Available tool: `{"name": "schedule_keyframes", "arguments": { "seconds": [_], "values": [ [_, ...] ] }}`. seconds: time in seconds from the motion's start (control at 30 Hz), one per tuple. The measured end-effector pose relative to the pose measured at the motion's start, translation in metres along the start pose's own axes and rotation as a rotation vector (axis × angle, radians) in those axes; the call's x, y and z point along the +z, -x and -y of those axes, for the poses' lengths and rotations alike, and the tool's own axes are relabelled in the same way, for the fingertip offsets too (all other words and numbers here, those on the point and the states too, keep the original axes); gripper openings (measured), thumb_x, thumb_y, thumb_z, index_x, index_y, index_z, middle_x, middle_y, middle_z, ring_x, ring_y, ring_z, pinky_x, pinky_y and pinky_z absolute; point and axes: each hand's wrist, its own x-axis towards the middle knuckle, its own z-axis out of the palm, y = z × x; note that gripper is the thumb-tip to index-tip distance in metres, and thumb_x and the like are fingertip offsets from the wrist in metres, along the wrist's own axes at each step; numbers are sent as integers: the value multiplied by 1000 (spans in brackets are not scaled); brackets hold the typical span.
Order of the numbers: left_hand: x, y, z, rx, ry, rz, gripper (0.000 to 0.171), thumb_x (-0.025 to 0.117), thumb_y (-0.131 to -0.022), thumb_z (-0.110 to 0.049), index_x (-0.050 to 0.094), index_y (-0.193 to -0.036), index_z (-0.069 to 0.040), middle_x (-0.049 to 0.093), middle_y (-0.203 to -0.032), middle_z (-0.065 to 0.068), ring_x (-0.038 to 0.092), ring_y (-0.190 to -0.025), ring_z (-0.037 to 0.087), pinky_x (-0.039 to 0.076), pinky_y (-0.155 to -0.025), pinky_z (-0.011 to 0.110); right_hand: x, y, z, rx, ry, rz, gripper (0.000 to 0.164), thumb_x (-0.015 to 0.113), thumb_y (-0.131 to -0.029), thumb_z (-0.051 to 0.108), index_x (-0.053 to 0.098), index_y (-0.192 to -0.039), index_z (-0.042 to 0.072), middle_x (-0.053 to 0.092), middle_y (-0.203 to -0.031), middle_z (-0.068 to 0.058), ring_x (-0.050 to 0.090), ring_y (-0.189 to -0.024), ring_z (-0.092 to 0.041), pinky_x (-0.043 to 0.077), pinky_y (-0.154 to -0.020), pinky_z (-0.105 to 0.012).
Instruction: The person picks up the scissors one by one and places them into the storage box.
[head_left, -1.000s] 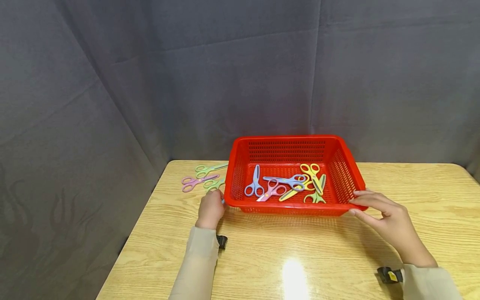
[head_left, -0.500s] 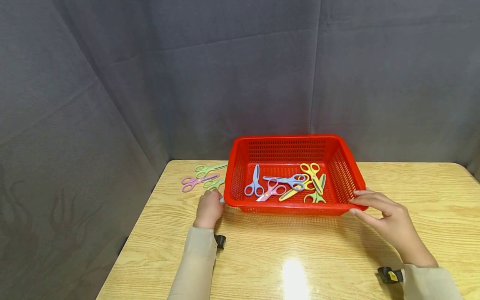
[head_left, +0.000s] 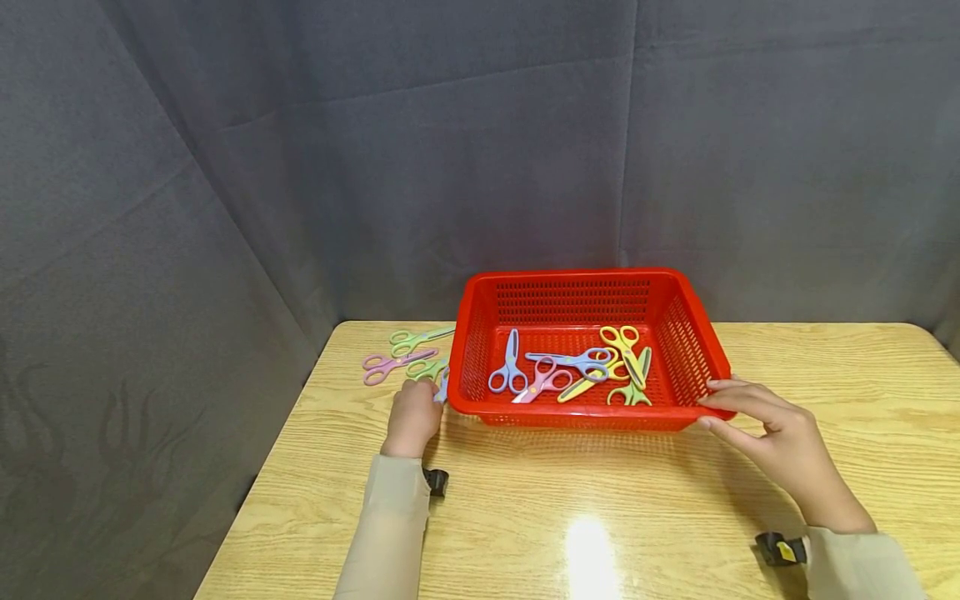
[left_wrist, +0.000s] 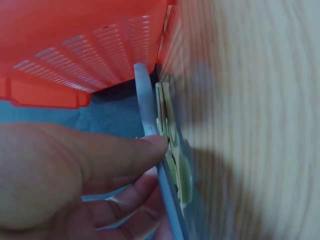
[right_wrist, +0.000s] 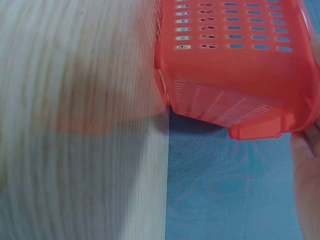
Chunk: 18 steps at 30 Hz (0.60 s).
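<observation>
My left hand [head_left: 414, 417] is at the left side of the red basket [head_left: 577, 417], low over the table. Between its thumb and fingers it pinches blue scissors [left_wrist: 145, 100], seen edge-on in the left wrist view; their far end points toward the basket wall. Green scissors [left_wrist: 172, 145] lie on the table right beside them. My right hand [head_left: 780, 442] holds the basket's near right corner, thumb below the rim and fingers over it. Inside the basket lie several scissors, among them blue [head_left: 511, 367], pink [head_left: 543, 382], yellow [head_left: 624, 350] and green ones [head_left: 628, 395].
To the left of the basket, pink scissors [head_left: 392, 364] and two green pairs, one farther back [head_left: 412, 340], lie on the wooden table [head_left: 525, 508]. A grey curtain [head_left: 480, 167] hangs behind the table and along its left side.
My left hand has drawn slightly left, away from the basket, and more of the blue scissors shows beside it. The right hand and the basket have stayed in place.
</observation>
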Motion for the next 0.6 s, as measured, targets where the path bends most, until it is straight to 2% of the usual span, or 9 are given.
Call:
{"name": "schedule_keyframes", "arguments": {
  "seconds": [0.13,0.3,0.6],
  "values": [
    [-1,0,1,-12,9,-13,23,69,-90,-2,72,-111,7,67,-106,26,62,-97,46,51,-89,53,0,0,-1,-5,0,-3,48,87,-59,-17,80,-98,11,73,-109,8,57,-121,3,37,-106,-12],
    [-4,-2,1,-17,30,-43,23,70,-91,-2,69,-112,9,66,-108,27,61,-102,46,49,-92,52,0,0,0,-3,-2,-2,48,87,-60,-17,79,-98,10,73,-110,7,57,-121,3,36,-107,-12],
    [-6,-3,2,-44,80,-150,19,70,-90,-1,67,-107,9,65,-101,27,61,-92,47,49,-84,53,0,0,1,21,4,6,48,87,-62,-17,79,-100,12,73,-110,6,56,-121,4,36,-105,-10]
  ]
}}
